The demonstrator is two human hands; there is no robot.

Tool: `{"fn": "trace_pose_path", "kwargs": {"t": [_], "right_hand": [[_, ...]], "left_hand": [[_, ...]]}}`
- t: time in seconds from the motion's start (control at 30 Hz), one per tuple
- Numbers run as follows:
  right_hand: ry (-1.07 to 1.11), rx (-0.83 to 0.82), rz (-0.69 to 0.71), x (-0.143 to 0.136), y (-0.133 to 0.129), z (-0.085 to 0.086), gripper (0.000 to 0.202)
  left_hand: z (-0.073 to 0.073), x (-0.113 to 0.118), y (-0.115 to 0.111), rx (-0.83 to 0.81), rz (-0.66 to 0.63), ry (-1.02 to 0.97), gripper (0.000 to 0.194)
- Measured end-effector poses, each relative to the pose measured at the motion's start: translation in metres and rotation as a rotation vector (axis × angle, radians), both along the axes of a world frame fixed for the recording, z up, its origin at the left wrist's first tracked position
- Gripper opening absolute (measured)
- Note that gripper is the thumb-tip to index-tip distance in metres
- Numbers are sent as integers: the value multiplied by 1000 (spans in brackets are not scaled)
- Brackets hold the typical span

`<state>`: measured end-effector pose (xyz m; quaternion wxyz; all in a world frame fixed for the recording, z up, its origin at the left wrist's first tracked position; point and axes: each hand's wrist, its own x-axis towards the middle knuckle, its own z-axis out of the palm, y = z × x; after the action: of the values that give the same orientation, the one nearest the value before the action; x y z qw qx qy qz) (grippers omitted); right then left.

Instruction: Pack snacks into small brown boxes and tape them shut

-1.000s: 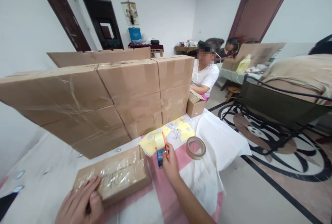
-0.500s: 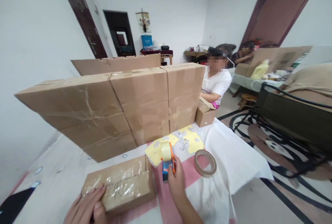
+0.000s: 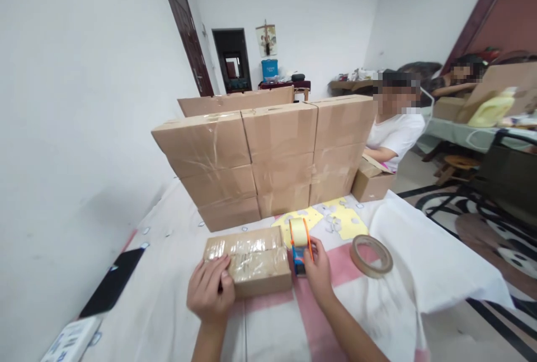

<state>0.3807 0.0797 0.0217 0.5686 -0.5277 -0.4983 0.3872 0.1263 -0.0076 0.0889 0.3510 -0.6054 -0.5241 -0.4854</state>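
Note:
A small cardboard box (image 3: 262,281) lies flat on the cloth-covered table, shiny clear tape across its top. My left hand (image 3: 212,289) grips its left end, fingers over the top and thumb near the front side. Just off the box's right end, my right hand (image 3: 319,269) is closed around a blue and orange tape dispenser (image 3: 299,258), held upright with a pale yellow roll in it. To the right of that hand lies a wide roll of brown tape (image 3: 372,255).
Stacked cardboard boxes (image 3: 281,166) form a wall behind the small box. Another box (image 3: 372,180) stands at its right end, beside a person in a white shirt (image 3: 398,132). A black flat item (image 3: 113,283) and a white box (image 3: 73,339) lie at left.
The view has swung left, so things appear further right, and more of the table's left side shows. Both hands keep their hold on the box and the tape dispenser.

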Motion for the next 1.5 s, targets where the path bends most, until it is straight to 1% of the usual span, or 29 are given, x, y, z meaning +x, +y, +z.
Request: {"fn": "trace_pose_path", "kwargs": {"t": [0.2, 0.37, 0.63, 0.83, 0.97, 1.13, 1.23, 1.37, 1.43, 1.5], "right_hand": [[-47, 81, -17, 1, 2, 11, 25], [-60, 108, -15, 2, 3, 17, 23], [-55, 89, 17, 6, 2, 19, 23], [-34, 92, 60, 8, 2, 22, 22], [-16, 84, 80, 8, 5, 19, 18], [-18, 71, 109, 8, 6, 14, 16], [-22, 66, 114, 8, 4, 13, 16], [-1, 64, 100, 8, 0, 17, 19], [39, 76, 94, 10, -5, 23, 23], [101, 96, 91, 15, -13, 31, 26]], "left_hand": [[0, -3, -4, -106, -10, -22, 27], [2, 0, -8, -130, -9, -62, 24], [3, 7, -9, -186, 33, -160, 21], [7, 8, -16, -250, 12, -160, 21], [8, 7, -18, -278, 18, -173, 22], [5, 8, -18, -312, 30, -218, 24], [5, 17, -19, -316, 90, -262, 26], [10, 39, -23, -321, 212, -346, 29], [16, 52, -26, -284, 217, -349, 25], [25, 66, -29, -225, 155, -305, 19]]}}
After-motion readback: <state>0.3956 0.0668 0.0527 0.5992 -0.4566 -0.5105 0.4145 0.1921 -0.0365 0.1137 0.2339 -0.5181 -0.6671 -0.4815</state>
